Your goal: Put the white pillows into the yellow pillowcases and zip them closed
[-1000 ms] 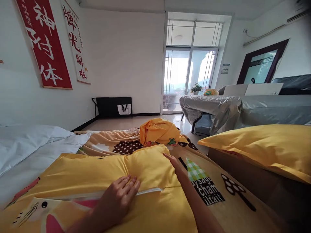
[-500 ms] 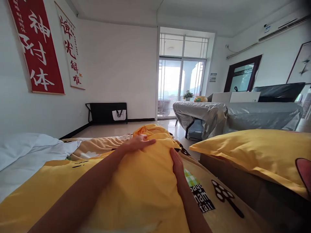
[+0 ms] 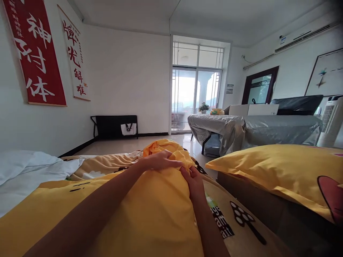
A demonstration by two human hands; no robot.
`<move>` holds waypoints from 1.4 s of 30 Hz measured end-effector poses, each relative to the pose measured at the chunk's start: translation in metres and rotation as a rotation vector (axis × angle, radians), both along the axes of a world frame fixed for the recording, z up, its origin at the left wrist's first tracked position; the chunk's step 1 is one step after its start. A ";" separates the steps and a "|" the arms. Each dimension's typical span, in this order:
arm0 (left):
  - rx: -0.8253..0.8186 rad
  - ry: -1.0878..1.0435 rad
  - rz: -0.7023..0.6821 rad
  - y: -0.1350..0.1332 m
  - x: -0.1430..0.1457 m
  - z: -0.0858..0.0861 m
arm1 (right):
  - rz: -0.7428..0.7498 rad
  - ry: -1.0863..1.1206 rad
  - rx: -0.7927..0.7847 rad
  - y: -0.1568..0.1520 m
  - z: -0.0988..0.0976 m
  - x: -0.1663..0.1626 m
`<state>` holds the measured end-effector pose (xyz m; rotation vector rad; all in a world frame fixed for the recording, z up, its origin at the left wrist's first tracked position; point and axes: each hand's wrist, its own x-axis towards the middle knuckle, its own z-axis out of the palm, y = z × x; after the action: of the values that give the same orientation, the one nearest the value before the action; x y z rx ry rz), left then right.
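Observation:
A yellow pillowcase (image 3: 158, 203) lies lengthwise before me, bulging as if filled, with its far end gathered and crumpled. My left hand (image 3: 162, 160) grips the gathered cloth from above, its thumb stretched toward the right. On the right side of the same end, my right hand (image 3: 193, 180) pinches a fold, its fingertips close to the left thumb. Both hands hide part of the bunched fabric. Beneath lies a tan patterned blanket (image 3: 241, 228) with dark prints and lettering.
A plump yellow pillow (image 3: 273, 164) rests on a dark box-like surface at right. White bedding (image 3: 34, 166) lies at left. Beyond stand a table under silver plastic (image 3: 281, 130), a black folded frame (image 3: 109, 126) with a white bag, and a sliding glass door (image 3: 184, 96).
My right hand has moved up and left from the pillowcase's side and now pinches its gathered end. My left hand has closed more on the cloth. The view has shifted slightly.

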<state>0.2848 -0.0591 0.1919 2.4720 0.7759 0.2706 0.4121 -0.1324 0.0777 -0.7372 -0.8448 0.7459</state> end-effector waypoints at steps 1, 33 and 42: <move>0.064 0.001 0.004 -0.003 0.005 0.002 | -0.025 -0.029 0.009 -0.001 0.000 -0.001; 1.123 -0.067 -0.130 -0.094 -0.063 -0.073 | -0.498 -0.359 -0.040 0.034 -0.030 0.016; 0.473 0.175 0.300 -0.060 -0.169 -0.154 | -0.510 -0.790 -0.537 0.060 -0.094 0.041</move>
<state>0.1162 -0.1194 0.0376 2.8380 1.2861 0.3865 0.4532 -0.0729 -0.0161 -1.7200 -1.0980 0.1866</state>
